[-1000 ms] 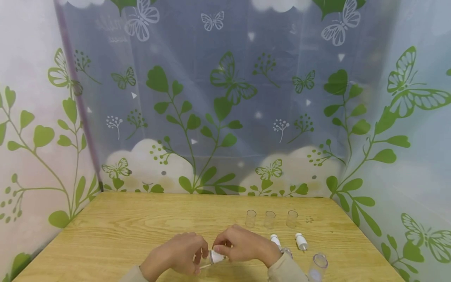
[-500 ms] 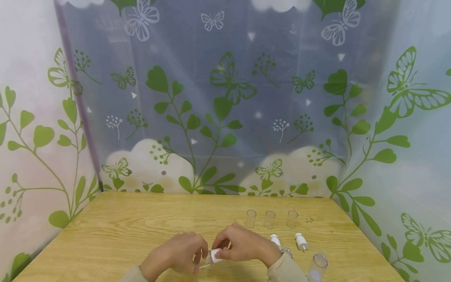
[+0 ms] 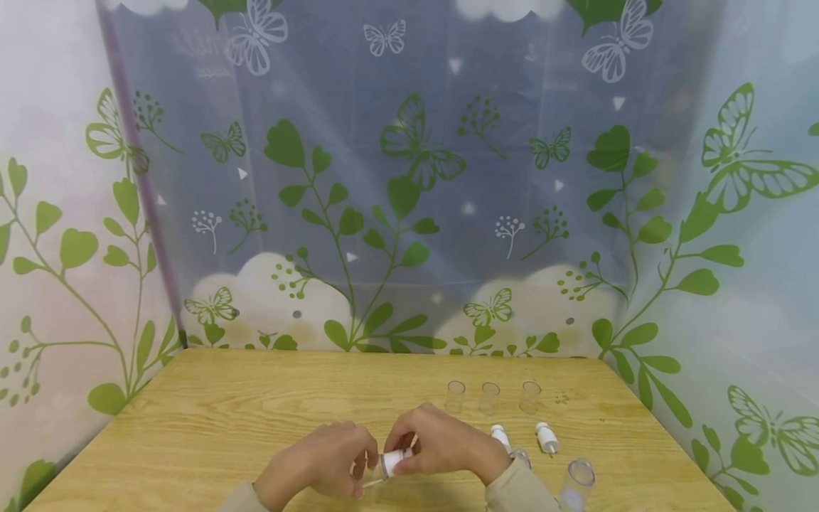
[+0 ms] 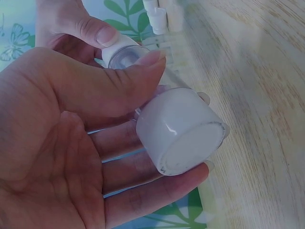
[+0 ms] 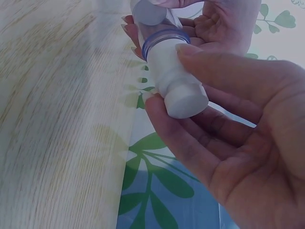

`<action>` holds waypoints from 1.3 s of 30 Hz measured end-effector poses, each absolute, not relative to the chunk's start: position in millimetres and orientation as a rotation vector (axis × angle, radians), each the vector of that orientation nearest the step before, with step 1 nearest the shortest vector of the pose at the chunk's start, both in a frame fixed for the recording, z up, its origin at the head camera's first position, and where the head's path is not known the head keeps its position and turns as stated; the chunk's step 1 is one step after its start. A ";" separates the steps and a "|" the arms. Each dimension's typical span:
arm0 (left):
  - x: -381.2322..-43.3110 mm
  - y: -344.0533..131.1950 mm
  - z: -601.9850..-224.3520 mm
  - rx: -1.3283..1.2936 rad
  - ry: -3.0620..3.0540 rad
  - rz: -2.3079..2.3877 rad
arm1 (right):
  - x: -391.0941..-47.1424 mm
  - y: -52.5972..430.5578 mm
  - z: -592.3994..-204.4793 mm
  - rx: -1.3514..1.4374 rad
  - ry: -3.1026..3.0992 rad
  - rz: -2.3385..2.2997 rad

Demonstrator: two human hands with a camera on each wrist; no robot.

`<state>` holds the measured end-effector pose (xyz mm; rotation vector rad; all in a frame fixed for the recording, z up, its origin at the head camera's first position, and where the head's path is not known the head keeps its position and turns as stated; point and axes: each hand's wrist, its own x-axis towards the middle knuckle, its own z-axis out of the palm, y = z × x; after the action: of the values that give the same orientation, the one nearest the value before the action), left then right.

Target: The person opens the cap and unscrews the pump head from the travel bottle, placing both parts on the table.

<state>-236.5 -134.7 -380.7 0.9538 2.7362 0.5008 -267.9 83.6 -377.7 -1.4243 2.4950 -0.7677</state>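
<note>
My left hand (image 3: pixel 335 455) grips a clear plastic bottle with a white rounded base (image 4: pixel 181 131), held tilted in front of me; the thumb lies across its clear wall and the fingers support it from below. My right hand (image 3: pixel 441 441) pinches a white pump top (image 5: pixel 169 64) between thumb and fingers. The pump top stands at the bottle's mouth, in line with it, by a clear, blue-tinted rim (image 5: pixel 164 38) in the right wrist view. Most of the bottle is hidden by my left hand in the head view.
Three clear caps (image 3: pixel 490 400) stand in a row at the back right. Two white pump tops lie nearer, one (image 3: pixel 547 437) with a thin stem showing. A clear bottle (image 3: pixel 579 483) stands at the front right. A patterned curtain rises behind the wooden table (image 3: pixel 256 391).
My right thumb and fingers have shifted around the white pump top, and the pump top has changed its tilt slightly, lining up with the bottle. The left hand has stayed in place.
</note>
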 end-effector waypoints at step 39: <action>-239.6 -138.5 -381.6 0.975 2.764 0.485 | -269.1 85.8 -379.1 -1.361 2.450 -0.776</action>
<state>-239.6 -138.5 -381.6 0.9751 2.7638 0.4850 -269.1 85.8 -379.1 -1.3607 2.4498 -0.7760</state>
